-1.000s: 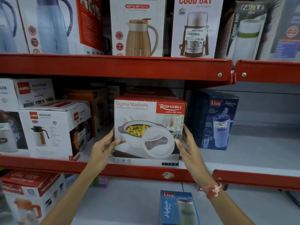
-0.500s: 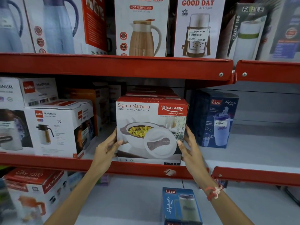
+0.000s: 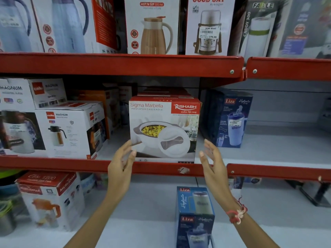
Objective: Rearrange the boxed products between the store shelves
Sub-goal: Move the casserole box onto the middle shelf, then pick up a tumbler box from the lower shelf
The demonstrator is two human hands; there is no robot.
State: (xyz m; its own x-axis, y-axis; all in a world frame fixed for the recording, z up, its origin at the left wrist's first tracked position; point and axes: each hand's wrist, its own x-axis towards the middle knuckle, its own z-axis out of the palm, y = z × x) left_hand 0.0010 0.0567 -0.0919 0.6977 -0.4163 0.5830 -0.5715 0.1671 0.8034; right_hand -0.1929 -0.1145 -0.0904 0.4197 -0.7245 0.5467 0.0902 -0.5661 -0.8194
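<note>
A white and red Sigma Marbella casserole box (image 3: 163, 129) stands upright on the middle red shelf (image 3: 157, 169), in front of more boxes of the same kind. My left hand (image 3: 121, 161) hovers just off its lower left corner, fingers spread, holding nothing. My right hand (image 3: 212, 161) is a little to the right of the box's lower right corner, also spread and apart from it. A red thread is tied round my right wrist.
White Cello Magnum flask boxes (image 3: 71, 131) sit left of the casserole box, a blue Liza tumbler box (image 3: 231, 120) to its right. Jug and flask boxes (image 3: 152, 25) fill the upper shelf. Below stand another Liza box (image 3: 195, 217) and a red and white box (image 3: 50, 197).
Both hands held the sides of the casserole box earlier. They have let go and drawn back towards me, and the box now rests on the shelf.
</note>
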